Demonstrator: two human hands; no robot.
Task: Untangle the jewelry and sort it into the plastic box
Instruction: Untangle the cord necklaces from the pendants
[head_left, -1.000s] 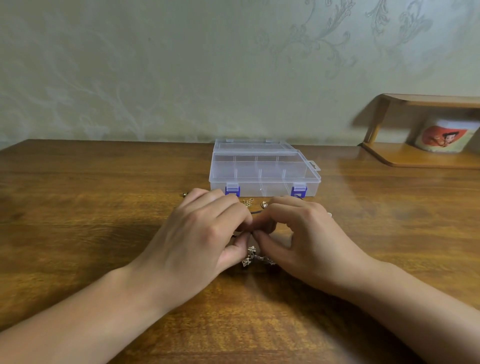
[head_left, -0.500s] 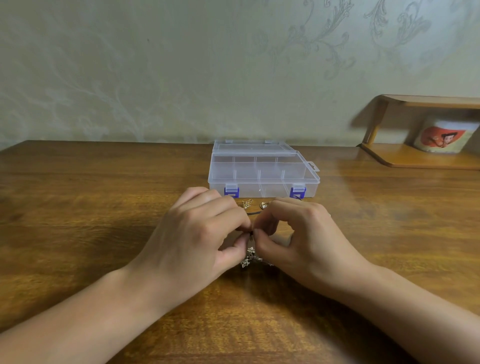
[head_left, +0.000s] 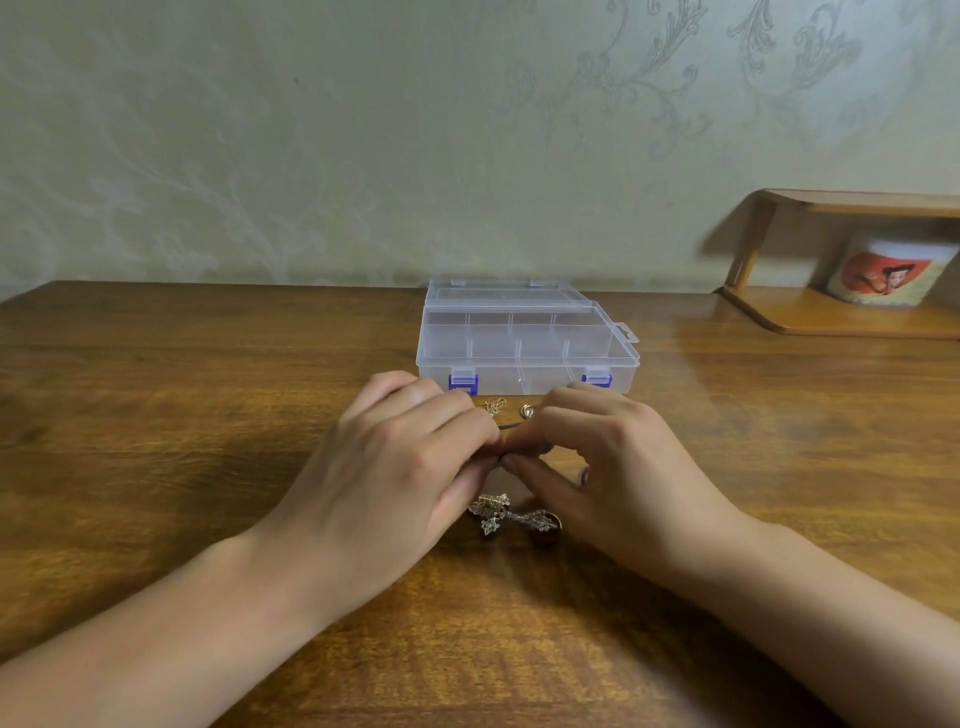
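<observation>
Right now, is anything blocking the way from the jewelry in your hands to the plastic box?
Yes: the plastic box is closed, both blue latches down. Loose gold pieces lie between the hands and its front wall. The left hand and right hand pinch a dark cord.

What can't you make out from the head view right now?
- What the left hand and right hand pinch: curled fingers hide it; only a dark cord shows.
- The gold pieces beside the plastic box: too small to identify.
- The ornate cluster: partly under the right hand.
- Shelf: cut off at right edge.
</observation>
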